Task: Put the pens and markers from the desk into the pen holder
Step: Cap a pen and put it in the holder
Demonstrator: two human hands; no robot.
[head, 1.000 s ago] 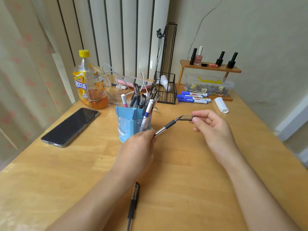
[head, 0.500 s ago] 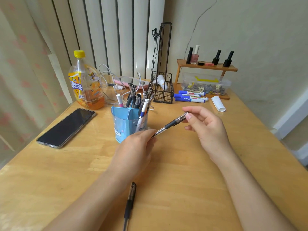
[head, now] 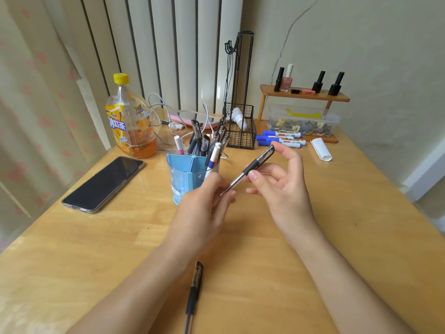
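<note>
My left hand (head: 204, 213) grips the lower end of a black pen (head: 255, 165), which slants up to the right above the desk. My right hand (head: 284, 189) touches the same pen, thumb on the barrel and forefinger at the capped tip, other fingers loosely spread. The cap sits on the pen. Just behind my left hand stands the blue pen holder (head: 183, 172), with several pens and markers in it. A second black pen (head: 193, 292) lies on the desk between my forearms. Three blue-capped markers (head: 281, 138) lie at the back right.
A phone (head: 103, 184) lies at the left, and a tea bottle (head: 131, 124) stands behind it. A black wire basket (head: 240, 131), a small wooden shelf (head: 305, 95) with nail polish, a clear box of clips (head: 303, 124) and a white roll (head: 321, 149) line the back.
A second ago my right hand held the cap apart from the pen tip. It has pushed the cap on, and its fingers have loosened along the pen.
</note>
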